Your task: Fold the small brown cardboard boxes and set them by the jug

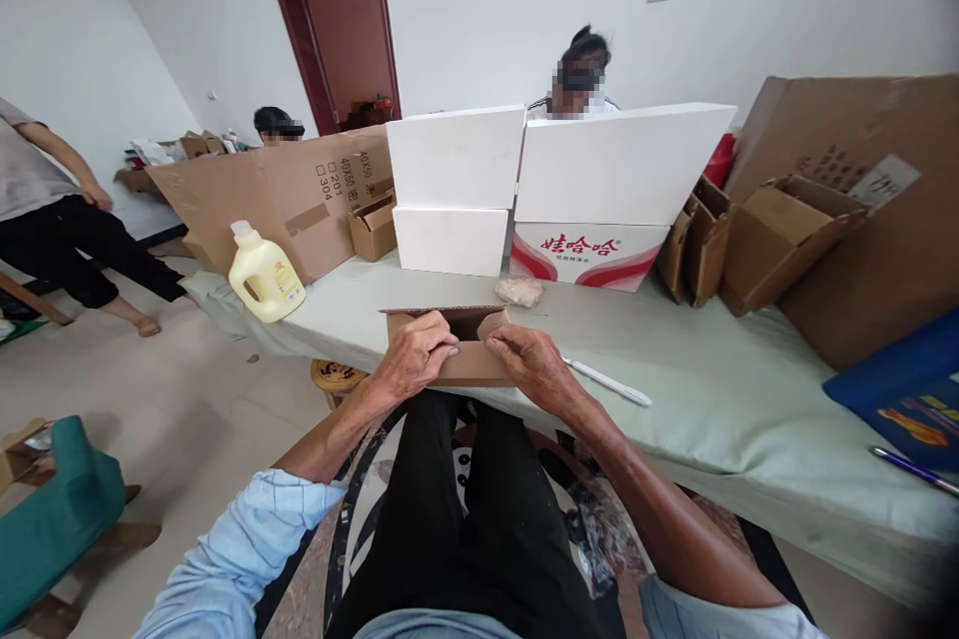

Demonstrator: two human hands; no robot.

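Observation:
A small brown cardboard box (471, 362) rests at the near edge of the pale green table (696, 369), its top open with flaps partly folded. My left hand (415, 352) grips the box's near left rim, fingers curled over the edge. My right hand (530, 359) holds the near right side, its fingers pressing a flap. Both forearms reach out over my lap.
A white flat tool (606, 381) lies right of the box, a small packet (518, 291) behind it. A yellow jug (265, 273) stands at left. White boxes (457, 160), a red-printed carton (588, 255) and open cardboard boxes (779, 235) line the back. Other people sit beyond.

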